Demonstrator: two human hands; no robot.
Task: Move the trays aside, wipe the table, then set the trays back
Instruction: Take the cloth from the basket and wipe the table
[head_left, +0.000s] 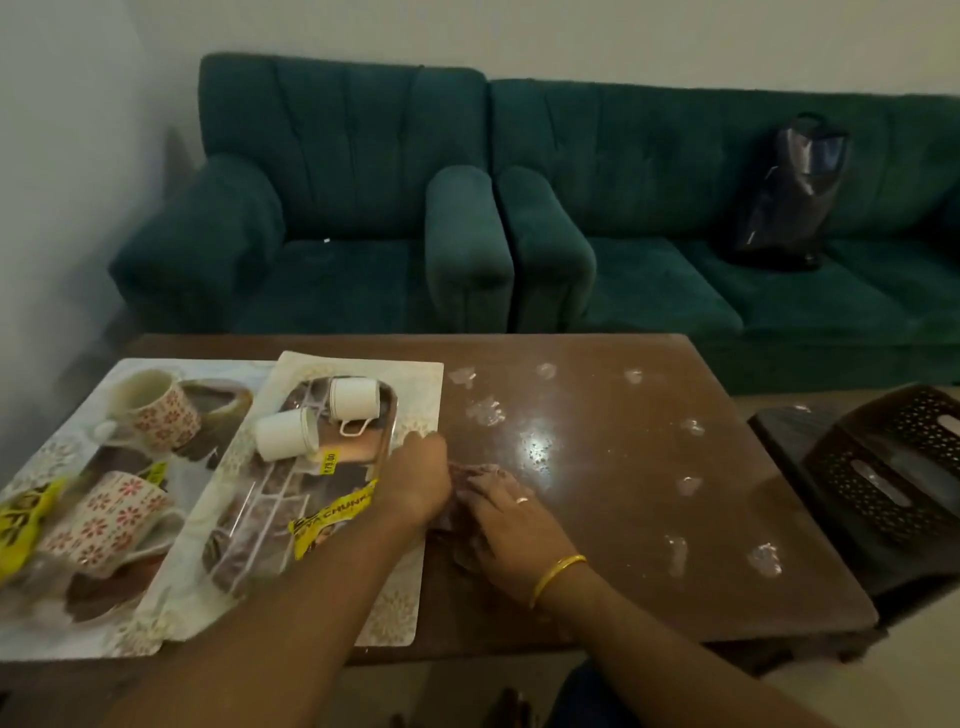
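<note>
Two flat printed trays lie on the left half of the brown table (597, 364). The right tray (395, 608), printed with white cups, overlaps the left tray (67, 431), printed with flowered mugs. My left hand (418, 480) rests on the right tray's right edge, fingers curled over it. Beside it, my right hand (506, 512) lies flat with fingers spread on a crumpled pinkish cloth (470, 475) on the tabletop. Several wet blotches (485, 410) dot the bare right half of the table.
A dark perforated plastic stool (893, 467) stands just off the table's right edge. Behind the table are a green armchair (322, 208) and a green sofa (675, 249) with a black bag (789, 197) on it. A white wall is at the left.
</note>
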